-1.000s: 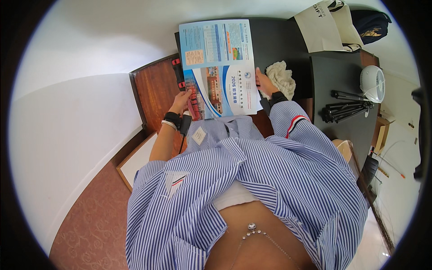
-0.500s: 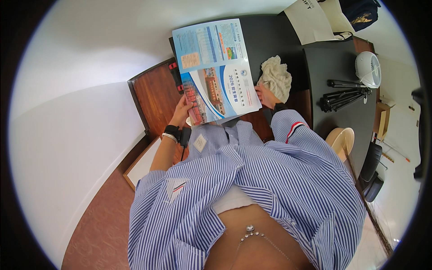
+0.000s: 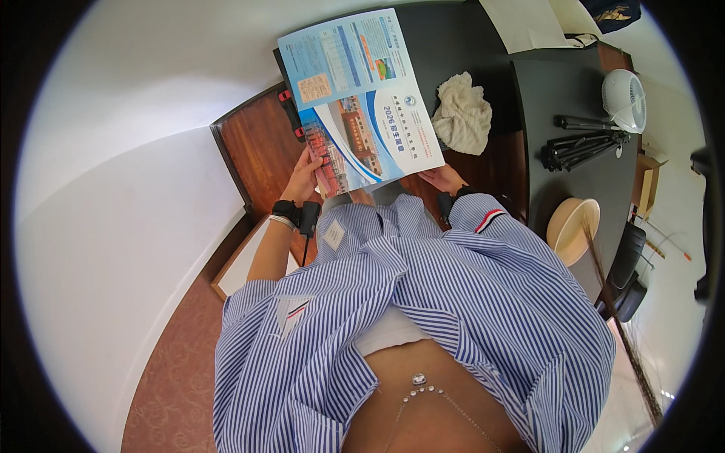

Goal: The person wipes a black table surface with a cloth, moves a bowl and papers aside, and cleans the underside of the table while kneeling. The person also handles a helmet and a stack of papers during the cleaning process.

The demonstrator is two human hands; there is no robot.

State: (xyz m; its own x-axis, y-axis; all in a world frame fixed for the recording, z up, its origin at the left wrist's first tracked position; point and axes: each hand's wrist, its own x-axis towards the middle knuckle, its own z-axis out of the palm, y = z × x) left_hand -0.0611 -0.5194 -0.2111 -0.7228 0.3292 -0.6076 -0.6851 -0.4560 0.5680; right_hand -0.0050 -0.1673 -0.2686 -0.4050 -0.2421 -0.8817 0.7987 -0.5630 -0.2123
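A printed brochure (image 3: pixel 370 121), blue and white with pictures of buildings, is held up over the desk front. My left hand (image 3: pixel 303 180) is closed on its lower left corner, the thumb on top of the cover. At the lower right edge, my right hand (image 3: pixel 444 179) has its fingers against the brochure, with the fingertips partly hidden under it. Below the lower edge a greyish strip shows, which I cannot make out clearly. Nearby on the desk lies a crumpled cream cloth (image 3: pixel 462 113), apart from my right hand.
Behind the brochure's left edge is a red and black object (image 3: pixel 291 117). Along the dark desk (image 3: pixel 529 83) at the right are a folded black tripod (image 3: pixel 581 147), a white fan (image 3: pixel 624 102) and a cream basin (image 3: pixel 574 230). A pale bag (image 3: pixel 525 26) stands at the back.
My right hand has slid from the brochure's right edge down to its lower edge. The brochure's right side has shifted slightly, while my left hand keeps its grip.
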